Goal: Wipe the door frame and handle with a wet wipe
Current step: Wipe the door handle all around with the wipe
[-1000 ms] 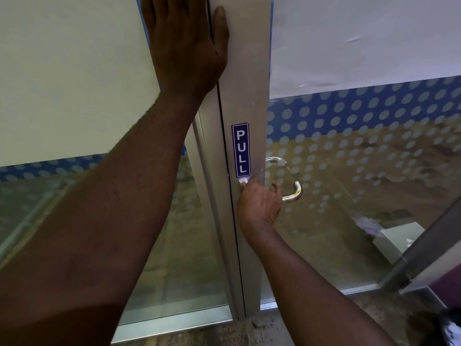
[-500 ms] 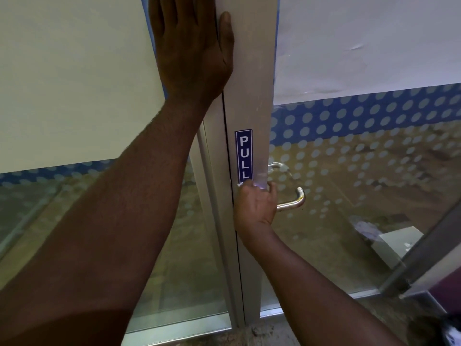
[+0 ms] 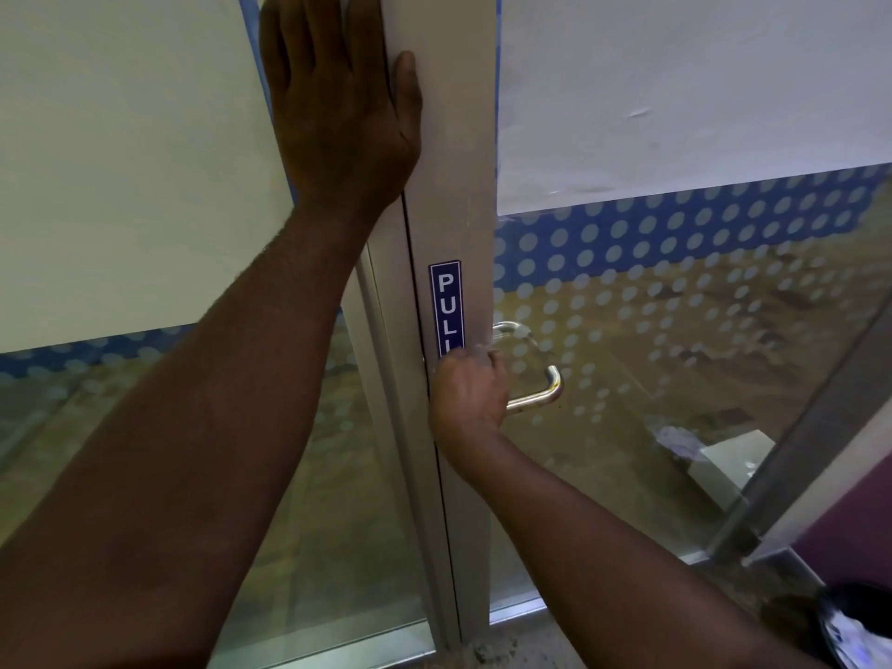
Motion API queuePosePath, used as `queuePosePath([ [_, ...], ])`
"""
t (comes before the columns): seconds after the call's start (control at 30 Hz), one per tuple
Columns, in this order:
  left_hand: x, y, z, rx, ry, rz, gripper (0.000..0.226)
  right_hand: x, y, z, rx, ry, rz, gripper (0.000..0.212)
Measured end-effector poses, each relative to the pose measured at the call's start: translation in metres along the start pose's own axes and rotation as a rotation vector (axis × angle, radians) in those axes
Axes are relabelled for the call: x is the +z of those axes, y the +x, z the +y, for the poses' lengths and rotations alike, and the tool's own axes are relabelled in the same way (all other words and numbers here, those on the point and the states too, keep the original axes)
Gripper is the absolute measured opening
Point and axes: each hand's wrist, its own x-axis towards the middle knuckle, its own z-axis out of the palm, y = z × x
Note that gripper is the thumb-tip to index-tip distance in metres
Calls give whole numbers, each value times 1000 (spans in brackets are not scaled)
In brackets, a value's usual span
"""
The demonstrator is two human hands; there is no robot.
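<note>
The grey metal door frame [image 3: 453,185] runs upright through the middle, with a blue PULL sticker [image 3: 445,301] on it. My left hand [image 3: 338,103] lies flat and open high on the frame, its thumb on the door's stile. My right hand [image 3: 466,393] is closed on a white wet wipe [image 3: 478,351], of which only a sliver shows at the fingertips. It presses against the frame at the sticker's lower end and hides the last letter. The curved steel handle [image 3: 550,383] sticks out just right of that hand.
Glass panels with white film and a blue dotted band flank the frame on both sides. Behind the right glass sits a white box [image 3: 724,461]. A slanted metal post [image 3: 796,456] stands at the right, with a dark object [image 3: 830,625] on the floor at bottom right.
My right hand with the wipe has slid up the frame, from just below the PULL sticker to over its last letter. My left hand stays flat on the frame.
</note>
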Motion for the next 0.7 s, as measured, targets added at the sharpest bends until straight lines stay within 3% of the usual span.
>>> queuePosePath([
  [0.1,1,-1,1,-8,4,0,48,4,-3,0,-117,-80,29,19],
  [0.3,0,-1,2,1,-5,49,48,-12,13,18,253,327,-185,25],
  [0.4,1,-2,3,-17,-10,28,50,-6,5,6,47,27,-59,15],
  [0.5,0,-1,2,-17,2,36,51,1,-4,2,-172,-134,15,22],
  [0.7,-3,-1,4,-8,29,68,54,-9,1,20,-10,-29,-90,5],
])
